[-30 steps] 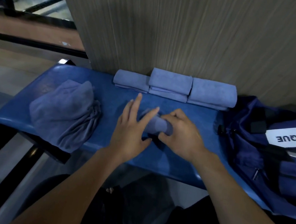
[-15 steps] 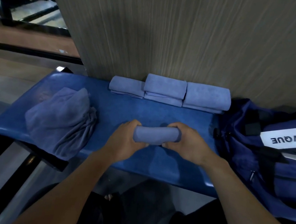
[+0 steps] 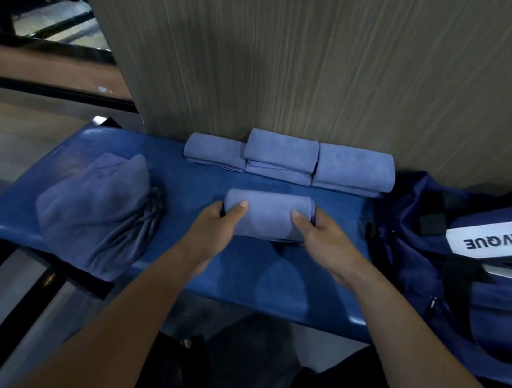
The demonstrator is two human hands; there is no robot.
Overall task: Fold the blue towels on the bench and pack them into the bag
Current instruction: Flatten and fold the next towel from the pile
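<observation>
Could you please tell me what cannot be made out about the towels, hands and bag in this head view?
- Bag: the right frame edge cuts it off; whether it is open is unclear.
- Folded towels by the wall: their count is unclear, since the layers merge.
- Left hand and right hand: the held towel hides the fingers beneath.
- Crumpled towels: their number is unclear.

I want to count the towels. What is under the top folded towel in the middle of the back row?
Under the top folded towel lies at least one more folded towel, front edge showing. Anything further beneath is covered.
</observation>
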